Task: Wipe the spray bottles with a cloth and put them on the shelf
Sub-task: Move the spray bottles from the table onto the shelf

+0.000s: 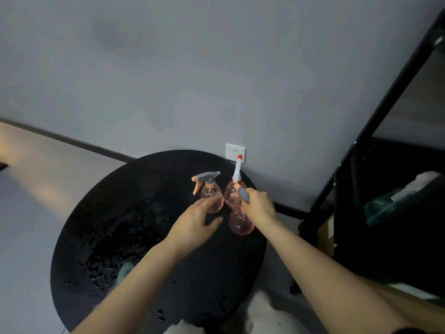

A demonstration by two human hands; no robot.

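Observation:
Three pink see-through spray bottles stand close together on a round black table (101,237). My right hand (258,204) grips the grey trigger head of the nearest bottle (240,224). Behind it stands a bottle with a white and red nozzle (237,172). The left bottle (212,192) has a grey and orange trigger head. My left hand (197,220) hovers open just in front of that left bottle, fingers spread, perhaps touching its base. A pale greenish cloth (126,271) lies on the table, mostly hidden under my left forearm.
Water drops cover the table's left and front. A black metal shelf (375,131) stands to the right, with a wrapped green and white item (399,198) and a cardboard box (326,233) low down. A white wall socket (234,151) sits behind the bottles.

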